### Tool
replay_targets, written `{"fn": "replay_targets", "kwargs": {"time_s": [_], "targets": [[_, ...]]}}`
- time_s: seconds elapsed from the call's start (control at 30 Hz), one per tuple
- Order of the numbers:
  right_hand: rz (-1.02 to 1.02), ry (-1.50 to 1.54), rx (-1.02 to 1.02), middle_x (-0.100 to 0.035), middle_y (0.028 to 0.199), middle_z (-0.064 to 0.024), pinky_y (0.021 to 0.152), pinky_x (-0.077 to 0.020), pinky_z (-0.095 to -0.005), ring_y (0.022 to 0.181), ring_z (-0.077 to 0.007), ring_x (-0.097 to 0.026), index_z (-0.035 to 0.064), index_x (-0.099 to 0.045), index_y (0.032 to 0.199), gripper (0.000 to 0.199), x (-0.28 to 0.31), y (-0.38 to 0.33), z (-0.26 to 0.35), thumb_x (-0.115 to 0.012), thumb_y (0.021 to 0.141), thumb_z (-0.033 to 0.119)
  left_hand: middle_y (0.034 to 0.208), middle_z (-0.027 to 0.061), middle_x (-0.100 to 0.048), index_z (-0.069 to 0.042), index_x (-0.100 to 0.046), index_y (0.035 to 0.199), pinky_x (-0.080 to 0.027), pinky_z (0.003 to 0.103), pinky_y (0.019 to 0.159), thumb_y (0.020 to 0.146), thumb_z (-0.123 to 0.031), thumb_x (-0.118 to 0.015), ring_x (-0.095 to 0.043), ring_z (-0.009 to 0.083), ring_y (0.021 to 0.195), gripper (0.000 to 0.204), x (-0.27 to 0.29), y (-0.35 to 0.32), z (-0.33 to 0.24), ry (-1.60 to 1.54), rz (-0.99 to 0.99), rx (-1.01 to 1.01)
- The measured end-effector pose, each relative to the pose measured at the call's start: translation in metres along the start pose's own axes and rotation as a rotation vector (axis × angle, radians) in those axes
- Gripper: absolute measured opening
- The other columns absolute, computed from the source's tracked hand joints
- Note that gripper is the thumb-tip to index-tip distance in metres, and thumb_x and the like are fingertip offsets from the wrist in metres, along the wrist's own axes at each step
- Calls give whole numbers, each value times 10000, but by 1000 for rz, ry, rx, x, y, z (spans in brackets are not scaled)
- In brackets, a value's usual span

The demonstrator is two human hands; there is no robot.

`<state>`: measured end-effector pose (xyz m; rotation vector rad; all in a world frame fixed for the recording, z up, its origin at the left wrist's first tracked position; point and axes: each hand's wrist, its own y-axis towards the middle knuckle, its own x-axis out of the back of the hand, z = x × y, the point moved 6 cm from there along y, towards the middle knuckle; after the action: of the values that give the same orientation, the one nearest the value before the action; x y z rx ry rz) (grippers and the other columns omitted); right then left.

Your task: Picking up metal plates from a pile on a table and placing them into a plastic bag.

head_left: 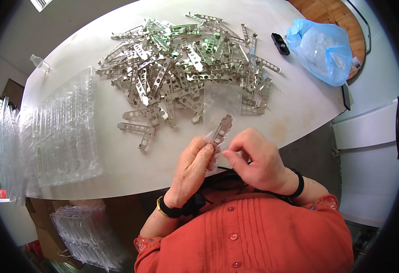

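My left hand (192, 164) is closed around a perforated metal bracket (221, 131), with its notched end pointing up and away from me. Clear plastic film shows around the bracket's lower part, at my left fingers. Just to the right, my right hand (259, 161) has curled fingers, with thumb and forefinger close together beside the bracket. Whether anything is between them is hidden. A flat clear plastic bag (217, 102) lies beyond the held bracket, against the near side of a large heap of similar metal brackets (176, 73).
Clear ribbed plastic trays (67, 132) lie on the white table (117, 182) at left, with more trays (90, 236) below its edge. A small clear bottle (39, 63) stands far left. A black object (280, 44) and a blue plastic bag (321, 52) sit far right.
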<state>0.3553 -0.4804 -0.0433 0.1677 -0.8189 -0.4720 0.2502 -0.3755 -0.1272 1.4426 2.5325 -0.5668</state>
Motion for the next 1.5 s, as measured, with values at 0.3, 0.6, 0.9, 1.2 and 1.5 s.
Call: {"fn": "replay_targets", "kwargs": {"time_s": [0.3,0.6,0.9,1.2,1.5], "targets": [[57,355,-438,-616,830,-38,524,-439,-250,586,-72,-543,5,-610,994,224,-2,-15,-35,-695,965,210,809,12,-524,-3,-592,972,-418,242,640,1043,-160,-449,-475,86,697,224,-5,-7,-3,-8,2,-11],[184,612,-451,-633,824,2,634,-461,-233,714,-47,-545,-1,-658,1025,124,-24,-17,-35,-598,1010,106,955,12,-575,-25,-533,1266,-395,228,654,1008,-176,-444,-467,71,717,311,-14,-9,-4,-35,-27,0],[409,424,-278,-719,949,-109,771,-531,-331,844,-213,-696,43,-686,992,106,-25,-10,-22,-590,980,87,864,-22,-554,-27,-552,1220,-376,208,645,1065,-257,-485,-445,54,714,285,-18,-11,-4,14,50,34],[392,488,-343,-714,969,-107,791,-529,-328,872,-193,-686,53,-651,1089,143,-25,-19,-35,-644,968,128,768,-14,-522,-29,-552,1007,-394,233,616,1051,-171,-483,-454,69,683,164,-11,-10,-2,141,6,-70],[189,840,-504,-651,949,-7,728,-499,-243,796,-60,-581,21,-624,1140,183,-17,-20,-50,-637,997,134,812,0,-527,-19,-563,1016,-420,236,623,1036,-123,-487,-473,70,688,131,-10,-11,-2,284,-36,-171]]}}
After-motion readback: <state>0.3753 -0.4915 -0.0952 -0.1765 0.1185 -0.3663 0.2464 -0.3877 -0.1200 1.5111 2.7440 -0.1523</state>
